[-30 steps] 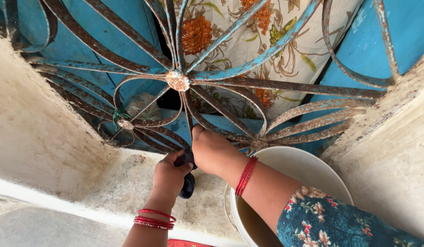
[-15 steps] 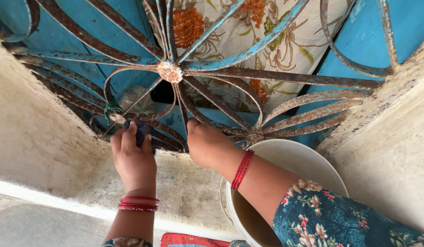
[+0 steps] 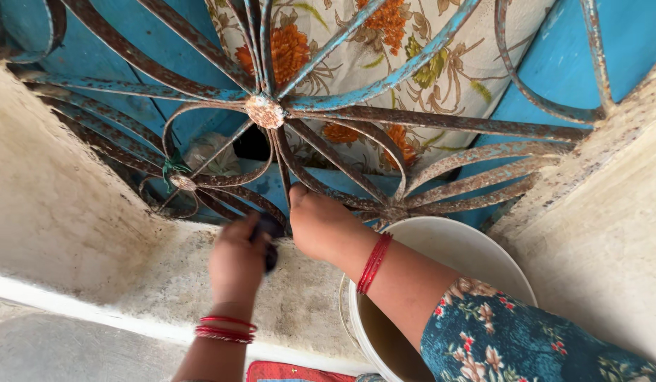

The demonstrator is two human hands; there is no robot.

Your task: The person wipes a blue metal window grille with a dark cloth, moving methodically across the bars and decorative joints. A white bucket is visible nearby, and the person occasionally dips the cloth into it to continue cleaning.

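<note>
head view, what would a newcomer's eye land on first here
The rusty window grille with flaking blue paint fills the top, its curved bars fanning out from a round hub, with an orange-flowered curtain behind it. Below, on the ledge, the left hand grips a dark cloth at the grille's lowest bars while the right hand clasps a bar beside it. A white bucket of brownish water sits lower right.

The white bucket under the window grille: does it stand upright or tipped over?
Upright. The white bucket has its round rim facing up, with brownish water level inside.
</note>
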